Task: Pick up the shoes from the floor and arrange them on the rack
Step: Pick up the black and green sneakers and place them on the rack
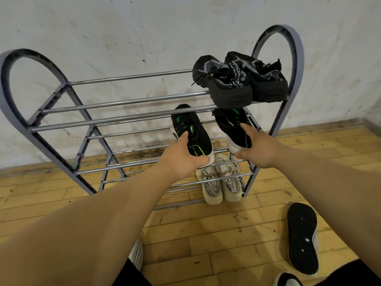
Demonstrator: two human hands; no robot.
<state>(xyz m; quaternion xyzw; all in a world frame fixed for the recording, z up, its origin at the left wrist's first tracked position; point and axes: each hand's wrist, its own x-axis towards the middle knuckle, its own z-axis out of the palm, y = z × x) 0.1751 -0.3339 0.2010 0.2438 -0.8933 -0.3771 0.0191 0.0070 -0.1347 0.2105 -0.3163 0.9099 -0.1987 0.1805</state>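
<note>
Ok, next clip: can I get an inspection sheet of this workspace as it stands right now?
Surface: wooden plank floor, scuffed.
Job's things: grey rack; black-grey pair on its top tier; beige pair low in the rack; left black-green shoe and right black-green shoe at the middle tier; sole-up black shoe on the floor, right of the rack.
Clutter: white shoe edge by the left arm, mostly hidden.
Grippers: left hand grips the left black-green shoe's heel; right hand grips the right black-green shoe's heel.
Cables: nothing seen.
Surroundings: stained white wall behind the rack.
</note>
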